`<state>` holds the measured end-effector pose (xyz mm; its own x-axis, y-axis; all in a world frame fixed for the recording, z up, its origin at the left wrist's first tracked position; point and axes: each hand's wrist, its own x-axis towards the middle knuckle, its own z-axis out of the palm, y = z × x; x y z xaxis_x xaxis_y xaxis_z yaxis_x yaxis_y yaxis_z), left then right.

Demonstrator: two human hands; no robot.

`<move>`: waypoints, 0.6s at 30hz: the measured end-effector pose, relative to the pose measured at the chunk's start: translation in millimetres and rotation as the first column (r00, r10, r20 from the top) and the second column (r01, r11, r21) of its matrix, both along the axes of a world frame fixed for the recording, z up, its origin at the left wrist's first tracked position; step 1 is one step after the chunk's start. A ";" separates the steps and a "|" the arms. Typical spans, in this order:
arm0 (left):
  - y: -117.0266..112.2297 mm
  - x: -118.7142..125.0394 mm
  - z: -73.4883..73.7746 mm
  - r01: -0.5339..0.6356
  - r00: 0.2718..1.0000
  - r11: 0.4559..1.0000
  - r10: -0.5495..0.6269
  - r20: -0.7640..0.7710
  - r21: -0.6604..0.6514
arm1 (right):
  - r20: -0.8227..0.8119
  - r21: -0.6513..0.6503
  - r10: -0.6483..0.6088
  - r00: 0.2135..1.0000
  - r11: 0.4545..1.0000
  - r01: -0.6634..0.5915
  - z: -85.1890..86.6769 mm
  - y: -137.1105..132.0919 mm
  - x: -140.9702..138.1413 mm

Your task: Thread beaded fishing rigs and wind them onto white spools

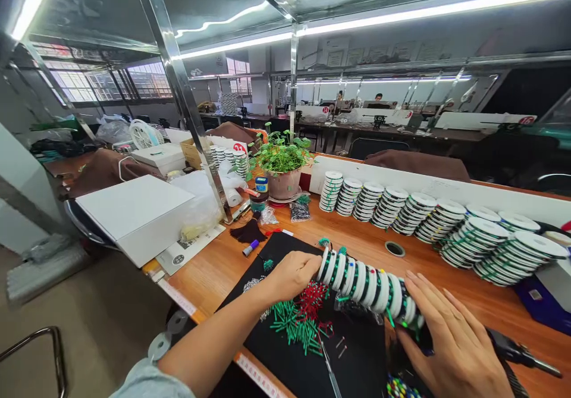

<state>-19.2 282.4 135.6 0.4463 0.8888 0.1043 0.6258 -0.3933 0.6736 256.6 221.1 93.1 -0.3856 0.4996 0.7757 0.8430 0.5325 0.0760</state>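
A long stack of white spools [363, 283] wound with dark and green cord lies on its side, held between my two hands above the work surface. My left hand [297, 274] grips its left end with bent fingers. Around the right end my right hand [450, 338] is closed, fingers on top and thumb below. Small coloured pins dot the spools. Beneath is a black mat [254, 338] bearing a heap of short green pieces [297, 326], red looped pieces [313, 297] and a pair of tweezers [329, 367]. The mat's part under the stack is hidden.
Upright spool stacks [392, 207] line the white partition at the back. A potted plant [284, 166], a purple-capped marker [250, 247] and a white box [134, 213] stand to the left. A black tool [517, 350] lies at right, beyond my right hand. A metal post [187, 100] rises at left.
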 end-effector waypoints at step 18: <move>15.2 11.4 6.0 -0.151 0.988 0.985 0.152 -0.013 0.078 | 0.003 -0.017 0.005 1.000 1.000 -0.005 -0.7 3.0 0.8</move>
